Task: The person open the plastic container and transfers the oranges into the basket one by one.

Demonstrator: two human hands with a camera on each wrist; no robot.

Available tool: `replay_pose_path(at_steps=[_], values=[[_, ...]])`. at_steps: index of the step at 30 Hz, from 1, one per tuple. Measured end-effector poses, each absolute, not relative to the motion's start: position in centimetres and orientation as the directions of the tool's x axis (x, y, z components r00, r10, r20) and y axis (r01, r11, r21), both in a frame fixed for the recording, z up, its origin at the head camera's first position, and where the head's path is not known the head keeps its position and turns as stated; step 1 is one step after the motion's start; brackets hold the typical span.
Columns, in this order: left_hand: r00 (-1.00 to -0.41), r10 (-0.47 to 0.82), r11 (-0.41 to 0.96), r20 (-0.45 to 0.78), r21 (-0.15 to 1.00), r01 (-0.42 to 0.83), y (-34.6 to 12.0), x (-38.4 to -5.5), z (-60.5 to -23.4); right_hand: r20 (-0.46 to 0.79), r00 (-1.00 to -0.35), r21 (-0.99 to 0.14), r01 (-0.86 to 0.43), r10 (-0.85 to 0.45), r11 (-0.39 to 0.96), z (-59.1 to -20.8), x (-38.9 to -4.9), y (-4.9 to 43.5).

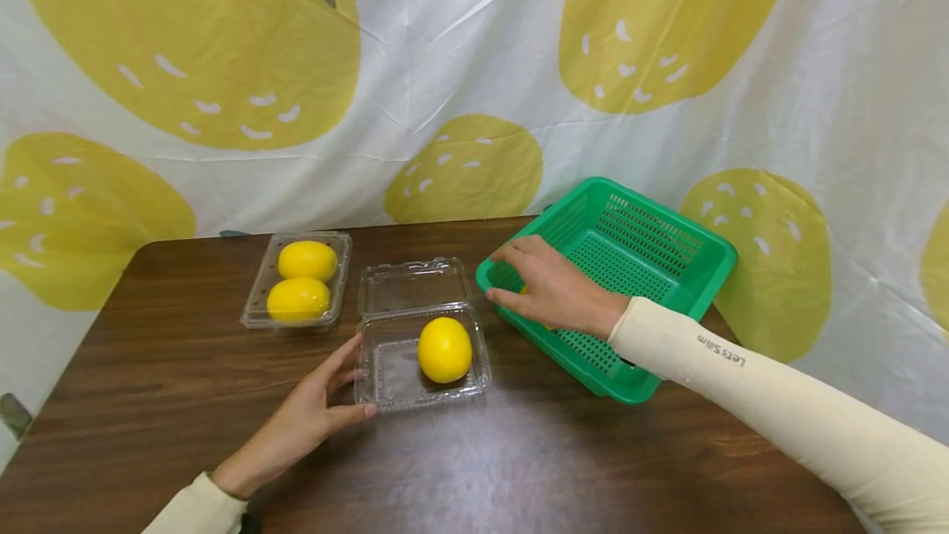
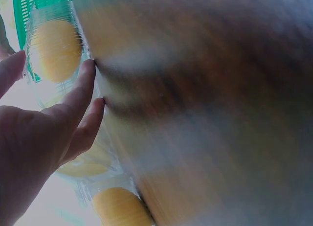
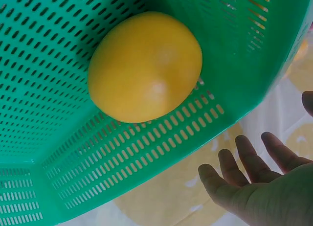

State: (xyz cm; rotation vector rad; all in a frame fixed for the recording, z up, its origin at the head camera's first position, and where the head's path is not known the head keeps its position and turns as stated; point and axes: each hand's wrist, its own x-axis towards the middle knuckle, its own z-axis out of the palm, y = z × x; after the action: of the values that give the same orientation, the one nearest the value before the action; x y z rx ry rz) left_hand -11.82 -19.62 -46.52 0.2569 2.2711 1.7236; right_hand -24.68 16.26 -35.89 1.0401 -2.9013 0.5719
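Note:
An open clear plastic clamshell box (image 1: pixel 385 377) lies on the table with one round yellow fruit (image 1: pixel 445 350) in the right part of its base. At the box's left side is my left hand (image 1: pixel 307 414), thumb and fingers spread along the edge, gripping nothing. My right hand (image 1: pixel 552 283) is over the left rim of a green plastic basket (image 1: pixel 630 264), with its fingers apart and holding nothing. Inside that basket lies another yellow fruit (image 3: pixel 145 67), seen whole in the right wrist view and mostly hidden by the right hand in the head view.
To the left stands a closed clear box (image 1: pixel 255 303) with two yellow fruits (image 1: pixel 299 300) inside. Behind the brown wooden table (image 1: pixel 170 369) hangs a white cloth (image 1: pixel 460 31) printed with large yellow fruits. The basket reaches the table's back right part, near the cloth.

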Motion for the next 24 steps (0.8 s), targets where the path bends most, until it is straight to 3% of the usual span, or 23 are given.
replay_pose_path(at_steps=[24], values=[[-0.944, 0.303, 0.275, -0.128, 0.961, -0.042, -19.5, -11.9, -46.4, 0.113, -0.589, -0.154, -0.806, -0.8, 0.572, -37.3, -22.2, 13.2]])
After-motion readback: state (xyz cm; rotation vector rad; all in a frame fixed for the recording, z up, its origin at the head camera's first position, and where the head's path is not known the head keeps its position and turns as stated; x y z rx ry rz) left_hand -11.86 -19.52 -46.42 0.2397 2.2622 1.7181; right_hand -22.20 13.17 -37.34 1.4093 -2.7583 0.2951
